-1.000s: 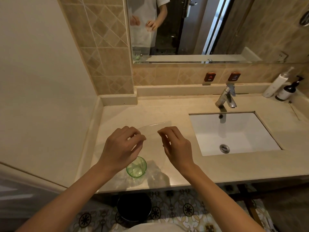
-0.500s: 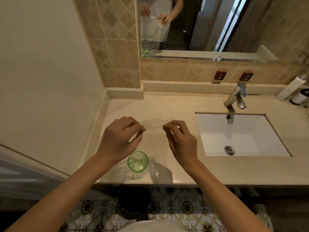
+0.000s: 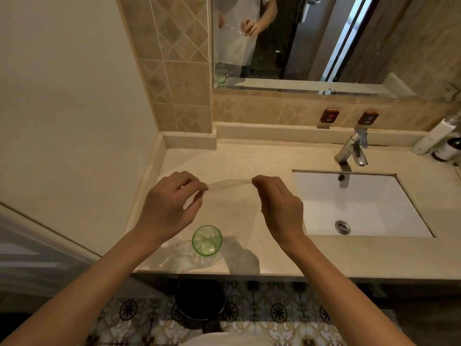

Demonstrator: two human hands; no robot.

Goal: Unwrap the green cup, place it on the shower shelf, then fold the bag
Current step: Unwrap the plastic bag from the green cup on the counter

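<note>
Now green cup (image 3: 207,240) translucent, upright, unwrapped.

The bottles (image 3: 435,139) at three o'clock are cut by the edge; the clear bag (image 3: 230,211) perhaps hangs, barely visible.

Counted on and around the vanity:

- Hands — two: left hand (image 3: 166,208), right hand (image 3: 279,208).
- Clear plastic bag (image 3: 229,196) — one.
- Green cup (image 3: 207,240) — one.
- Countertop (image 3: 249,161) — one.
- Sink basin (image 3: 374,208) — one, with one drain (image 3: 342,227).
- Faucet (image 3: 353,151) — one.
- Wall tags — two: hot tag (image 3: 329,115), cold tag (image 3: 368,118).
- Bottles — two: white bottle (image 3: 434,136), dark bottle (image 3: 447,149).
- Mirror (image 3: 324,38) — one.
- Black bin (image 3: 199,300) — one.
</note>
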